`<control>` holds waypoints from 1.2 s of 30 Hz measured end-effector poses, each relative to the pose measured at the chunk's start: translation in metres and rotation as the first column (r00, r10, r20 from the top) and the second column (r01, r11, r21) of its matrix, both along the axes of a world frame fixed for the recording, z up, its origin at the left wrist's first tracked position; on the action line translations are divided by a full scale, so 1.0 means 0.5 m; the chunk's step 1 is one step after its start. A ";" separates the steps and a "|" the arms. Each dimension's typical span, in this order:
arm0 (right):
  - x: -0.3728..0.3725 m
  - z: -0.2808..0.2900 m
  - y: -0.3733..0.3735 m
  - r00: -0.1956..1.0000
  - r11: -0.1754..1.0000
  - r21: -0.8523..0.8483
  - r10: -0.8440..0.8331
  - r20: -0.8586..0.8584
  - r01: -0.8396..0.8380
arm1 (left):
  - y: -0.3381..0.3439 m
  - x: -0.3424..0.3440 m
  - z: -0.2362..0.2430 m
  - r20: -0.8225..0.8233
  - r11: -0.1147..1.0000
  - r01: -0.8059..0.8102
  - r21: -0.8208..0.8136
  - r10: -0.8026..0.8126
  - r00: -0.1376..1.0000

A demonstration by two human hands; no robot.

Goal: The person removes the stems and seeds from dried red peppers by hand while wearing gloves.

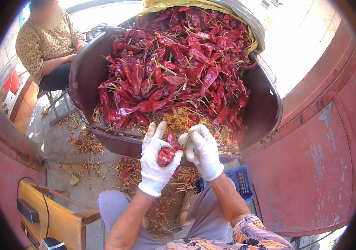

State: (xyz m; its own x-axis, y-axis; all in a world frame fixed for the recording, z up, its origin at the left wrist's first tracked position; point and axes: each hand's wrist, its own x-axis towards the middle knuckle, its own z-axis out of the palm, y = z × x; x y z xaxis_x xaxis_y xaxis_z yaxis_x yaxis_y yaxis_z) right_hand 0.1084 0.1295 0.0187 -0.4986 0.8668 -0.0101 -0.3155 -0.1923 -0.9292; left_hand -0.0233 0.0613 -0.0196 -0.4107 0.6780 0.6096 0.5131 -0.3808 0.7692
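Note:
My left hand (158, 160), in a white glove with stained fingertips, is closed round a dried red chili pepper (166, 156). Its index and middle fingers stretch forward. The gloved right hand (203, 152) pinches at the pepper's stem end, where a thin stem seems to sit between thumb and fingertips; the fingers partly hide it. Both hands are just above the near edge of a dark red metal trough (115, 141). A big heap of dried red chili peppers (173, 62) fills the trough, with loose yellow seeds (178, 120) near its front.
Left of the trough a person (46, 46) sits on a stool. A yellow-lined sack (244, 16) lies over the far rim. Stems and bits cover the floor (144, 177). A blue plastic crate (240, 181) stands by my right leg, a wooden stool (61, 208) lower left. Red metal panels (303, 175) flank the right.

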 end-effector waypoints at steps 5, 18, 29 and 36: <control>0.011 -0.009 -0.001 0.997 0.991 0.112 0.073 -0.038 -0.068 | -0.020 0.013 0.030 0.465 0.919 0.288 -0.271 -0.137 0.875; 0.022 0.004 -0.012 0.970 0.969 -0.069 0.231 -0.072 -0.236 | -0.035 0.012 0.015 0.714 0.769 0.620 -0.154 -0.346 0.608; 0.031 -0.050 0.013 0.632 0.583 -0.519 -0.012 -0.775 -0.625 | -0.036 0.006 0.035 0.840 0.697 0.714 -0.066 -0.348 0.417; 0.106 0.021 -0.008 0.806 0.908 -0.057 0.397 0.439 -0.416 | -0.025 -0.032 0.005 0.923 0.846 0.518 0.123 -0.290 0.253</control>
